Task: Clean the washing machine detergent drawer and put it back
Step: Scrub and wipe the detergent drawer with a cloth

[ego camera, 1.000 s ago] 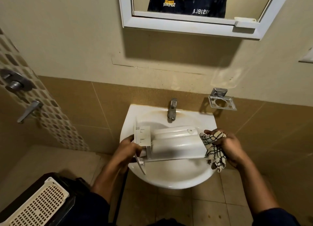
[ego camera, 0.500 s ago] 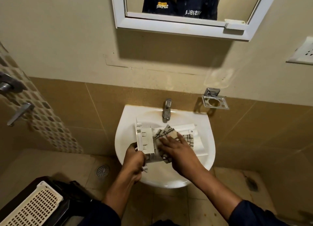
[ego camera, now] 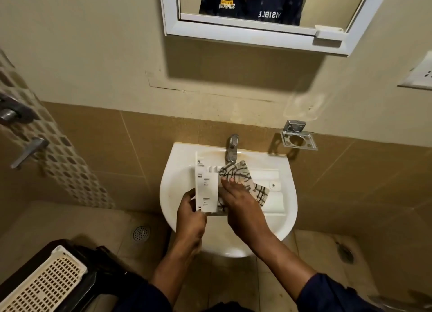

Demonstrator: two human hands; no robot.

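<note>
From the head camera we see the detergent drawer (ego camera: 273, 202) lying across the basin (ego camera: 173, 169), below the tap (ego camera: 232, 148). Our left hand (ego camera: 190, 220) curls round its front panel near the basin's left edge. Our right hand (ego camera: 240, 206), fingers straight, presses a checked cloth (ego camera: 240, 172) onto it.

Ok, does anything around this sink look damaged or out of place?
Nothing spilled or broken. The sink shows brownish staining on its rim around the tap, and the wall paint above the tiles has a long cracked line. The drawer over the sink, with the cloth on it, suits the cleaning.
</note>
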